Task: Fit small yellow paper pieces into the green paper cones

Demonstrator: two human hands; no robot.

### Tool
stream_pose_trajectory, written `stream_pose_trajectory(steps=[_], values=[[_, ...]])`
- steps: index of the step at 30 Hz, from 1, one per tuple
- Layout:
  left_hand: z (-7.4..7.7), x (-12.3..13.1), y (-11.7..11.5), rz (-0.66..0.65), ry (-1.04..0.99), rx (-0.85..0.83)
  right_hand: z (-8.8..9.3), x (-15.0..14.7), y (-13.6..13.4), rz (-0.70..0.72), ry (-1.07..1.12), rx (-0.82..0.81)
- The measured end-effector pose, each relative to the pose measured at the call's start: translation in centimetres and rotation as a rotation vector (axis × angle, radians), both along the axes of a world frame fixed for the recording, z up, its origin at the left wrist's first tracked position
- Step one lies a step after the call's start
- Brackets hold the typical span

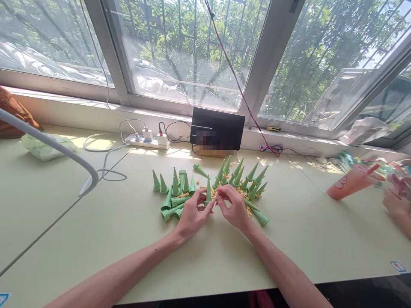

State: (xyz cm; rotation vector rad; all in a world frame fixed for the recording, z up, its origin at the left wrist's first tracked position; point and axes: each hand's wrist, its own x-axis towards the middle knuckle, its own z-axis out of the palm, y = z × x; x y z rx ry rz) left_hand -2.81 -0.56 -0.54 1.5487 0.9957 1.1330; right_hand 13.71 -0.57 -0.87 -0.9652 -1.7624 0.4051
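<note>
My left hand (194, 211) is gripping an upright green cone (208, 191); at its three o'clock my right hand (236, 208) is near-pinching, contents unclear.

We look through one head-worn camera, facing forward and down across the table (305, 231) toward the windows (192, 47), which fill the top of the frame; our left hand (192, 212) and right hand (233, 207) appear near, just below centre.
</note>
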Motion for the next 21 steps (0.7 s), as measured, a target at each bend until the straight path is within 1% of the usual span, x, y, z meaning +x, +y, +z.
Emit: stream_pose_trajectory(steps=[11,21], values=[[-0.11,-0.24,0.06,-0.054,0.007,0.039,0.08,0.02,-0.02,0.006,0.006,-0.003],[-0.37,-0.25,0.13,-0.038,0.025,0.066,0.54,-0.05,-0.31,0.006,-0.008,0.011]])
